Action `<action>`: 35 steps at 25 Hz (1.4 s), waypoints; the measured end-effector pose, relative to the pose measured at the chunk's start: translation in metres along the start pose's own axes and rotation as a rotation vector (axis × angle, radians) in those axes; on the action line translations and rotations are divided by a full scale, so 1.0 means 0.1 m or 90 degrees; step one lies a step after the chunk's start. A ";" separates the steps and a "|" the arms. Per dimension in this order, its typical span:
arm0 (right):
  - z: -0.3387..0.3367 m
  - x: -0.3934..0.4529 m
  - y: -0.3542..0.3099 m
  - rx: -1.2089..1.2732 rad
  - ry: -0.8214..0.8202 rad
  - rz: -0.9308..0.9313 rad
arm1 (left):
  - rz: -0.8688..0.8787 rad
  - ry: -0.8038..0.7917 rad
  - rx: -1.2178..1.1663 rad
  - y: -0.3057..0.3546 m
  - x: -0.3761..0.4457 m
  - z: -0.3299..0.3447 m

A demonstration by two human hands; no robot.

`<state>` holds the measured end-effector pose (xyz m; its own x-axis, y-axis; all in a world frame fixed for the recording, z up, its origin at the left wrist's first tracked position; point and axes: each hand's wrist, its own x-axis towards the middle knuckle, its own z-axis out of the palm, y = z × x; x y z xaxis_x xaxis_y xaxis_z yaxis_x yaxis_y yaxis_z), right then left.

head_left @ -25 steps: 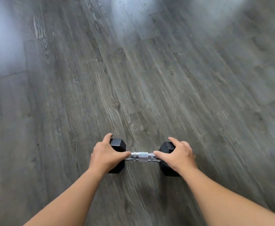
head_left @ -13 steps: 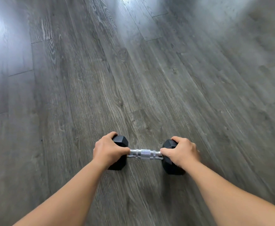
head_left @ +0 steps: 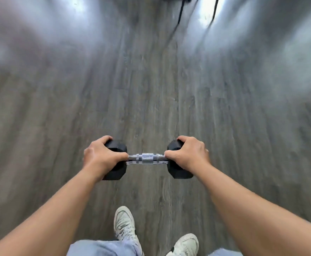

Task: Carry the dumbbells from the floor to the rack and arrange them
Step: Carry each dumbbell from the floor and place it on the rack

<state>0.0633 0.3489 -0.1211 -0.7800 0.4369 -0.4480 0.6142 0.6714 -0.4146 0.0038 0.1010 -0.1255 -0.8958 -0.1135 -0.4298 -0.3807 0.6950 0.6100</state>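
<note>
Grey wood-grain plank floor [head_left: 151, 89] fills the view, streaked with motion blur toward the edges; bright window glare at the upper left and upper right. Dark thin legs or cables [head_left: 180, 10] show at the top edge, too blurred to identify. They may belong to the rack, but that is a guess only.

Both bare forearms reach forward and down from the lower corners. Blue denim trouser legs [head_left: 103, 248] and two white lace-up sneakers [head_left: 124, 226] are visible at the bottom edge, one foot ahead of the other, which reads as a walking stride.

Black hex-headed dumbbell with a knurled chrome handle [head_left: 147, 158] is held level in front of the body, crosswise, between the two hands. It appears clear of the floor.

Left hand [head_left: 101, 156]: grip closed over the left hex head, fingers curled over the top and thumb on the handle end. Right hand [head_left: 189, 154]: grip closed likewise over the right hex head. The handle's middle stays bare.

Judgement: holding by the heads rather than the handle spreads the load across both arms and keeps the bar level. It may also leave the underside free, so the dumbbell could be lowered onto the rack without trapping fingers.

Step in hand: carrying; placement not yet done.
</note>
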 end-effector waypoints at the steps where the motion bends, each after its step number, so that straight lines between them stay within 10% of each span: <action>1: -0.28 -0.24 -0.49 -0.008 -0.008 -0.041 | -0.013 0.037 -0.023 0.11 -0.18 -0.55; 14: -0.91 -2.59 -5.60 -0.048 -0.081 -0.517 | -0.169 0.469 -0.202 -0.37 -1.56 -5.66; 35: 2.81 -3.67 -12.30 -0.177 -0.261 -0.839 | -0.437 0.749 -0.284 -3.73 0.59 -10.56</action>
<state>-0.3728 -0.8058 0.3307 -0.6369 -0.7673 -0.0747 -0.6103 0.5610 -0.5594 -0.1495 -0.9147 0.3246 -0.0902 -0.9940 -0.0620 -0.6495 0.0115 0.7603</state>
